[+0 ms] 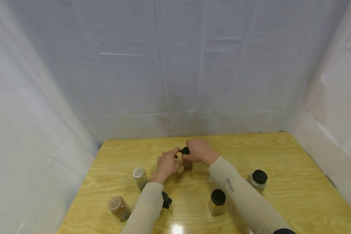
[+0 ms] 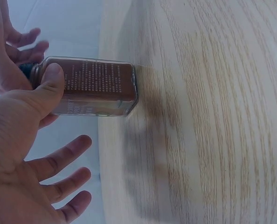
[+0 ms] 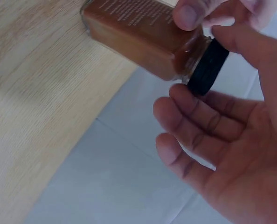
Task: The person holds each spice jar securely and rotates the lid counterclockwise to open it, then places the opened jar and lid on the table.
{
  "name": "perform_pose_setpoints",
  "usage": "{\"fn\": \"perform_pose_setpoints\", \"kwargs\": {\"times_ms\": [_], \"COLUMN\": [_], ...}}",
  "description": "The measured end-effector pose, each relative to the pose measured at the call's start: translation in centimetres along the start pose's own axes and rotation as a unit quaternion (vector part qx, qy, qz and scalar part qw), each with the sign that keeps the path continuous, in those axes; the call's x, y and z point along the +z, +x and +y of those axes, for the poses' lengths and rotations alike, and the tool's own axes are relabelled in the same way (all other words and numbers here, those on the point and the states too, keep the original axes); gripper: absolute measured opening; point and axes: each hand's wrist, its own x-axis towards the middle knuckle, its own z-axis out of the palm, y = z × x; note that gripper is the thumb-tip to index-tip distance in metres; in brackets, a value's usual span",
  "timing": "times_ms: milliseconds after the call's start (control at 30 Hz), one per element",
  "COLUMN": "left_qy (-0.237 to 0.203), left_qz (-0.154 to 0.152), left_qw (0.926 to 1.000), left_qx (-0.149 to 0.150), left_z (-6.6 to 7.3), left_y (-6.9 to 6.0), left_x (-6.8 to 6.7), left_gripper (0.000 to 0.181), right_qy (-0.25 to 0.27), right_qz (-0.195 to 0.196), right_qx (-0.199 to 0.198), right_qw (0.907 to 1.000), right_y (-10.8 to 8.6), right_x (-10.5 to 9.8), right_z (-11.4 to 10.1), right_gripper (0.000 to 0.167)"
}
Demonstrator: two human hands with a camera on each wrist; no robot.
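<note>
A square glass spice jar [image 2: 99, 86] of reddish-brown powder, printed with pale lettering, is between both hands near the table's far edge. My left hand [image 1: 166, 165] pinches its upper body with thumb and forefinger; the other fingers [image 2: 64, 156] spread away from the glass. At the black lid [image 3: 208, 67], my right hand [image 1: 200, 151] grips with thumb and fingers from above. The jar looks nearly upright in the head view. Whether its base touches the table, I cannot tell.
On the wooden table [image 1: 193, 185], a yellow-powder jar [image 1: 216, 208] and a pale black-lidded jar [image 1: 256, 182] stand near the right forearm. Left of the left forearm are a white-topped jar [image 1: 140, 178] and a jar with a perforated brown top [image 1: 119, 208]. White sheeting [image 1: 181, 71] surrounds the table.
</note>
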Motion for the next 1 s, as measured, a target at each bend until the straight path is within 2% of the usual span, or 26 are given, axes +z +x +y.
{"fn": "perform_pose_setpoints", "kwargs": {"times_ms": [67, 167, 267, 400, 533, 633, 767, 867, 1000], "left_qy": [-0.002, 0.003, 0.007, 0.003, -0.004, -0.001, 0.003, 0.003, 0.002], "left_qz": [0.002, 0.005, 0.005, 0.006, 0.004, 0.002, 0.004, 0.004, 0.000], "left_qw": [1.0000, 1.0000, 1.0000, 1.0000, 1.0000, 1.0000, 1.0000, 1.0000, 1.0000], "left_qx": [0.001, 0.002, 0.001, 0.003, 0.006, 0.003, -0.004, -0.006, -0.008], "left_z": [0.01, 0.00, -0.05, -0.17, -0.24, -0.22, -0.17, -0.12, -0.10], "left_y": [0.04, 0.11, 0.16, 0.12, 0.06, 0.06, 0.13, 0.16, 0.19], "left_x": [0.01, 0.03, 0.01, 0.09, 0.16, 0.12, 0.06, -0.02, -0.06], "left_gripper": [0.040, 0.039, 0.041, 0.045, 0.042, 0.041, 0.044, 0.046, 0.043], "right_qy": [0.004, 0.018, 0.020, 0.006, -0.007, -0.013, -0.022, -0.030, -0.019], "right_qz": [-0.004, -0.001, 0.007, 0.012, 0.006, 0.008, 0.020, 0.024, 0.024], "right_qx": [-0.015, -0.028, -0.017, 0.008, -0.004, -0.007, 0.023, 0.031, 0.009], "right_qw": [0.9999, 0.9994, 0.9996, 0.9999, 0.9999, 0.9999, 0.9993, 0.9988, 0.9995], "right_y": [-0.05, -0.19, -0.23, -0.01, 0.08, -0.03, -0.20, -0.24, -0.24], "right_x": [-0.07, -0.19, -0.12, 0.23, 0.13, 0.08, 0.16, 0.25, 0.41], "right_z": [0.05, 0.07, -0.01, -0.16, -0.19, -0.12, -0.06, 0.04, 0.33], "right_gripper": [0.031, 0.046, 0.058, 0.048, 0.032, 0.040, 0.059, 0.057, 0.048]}}
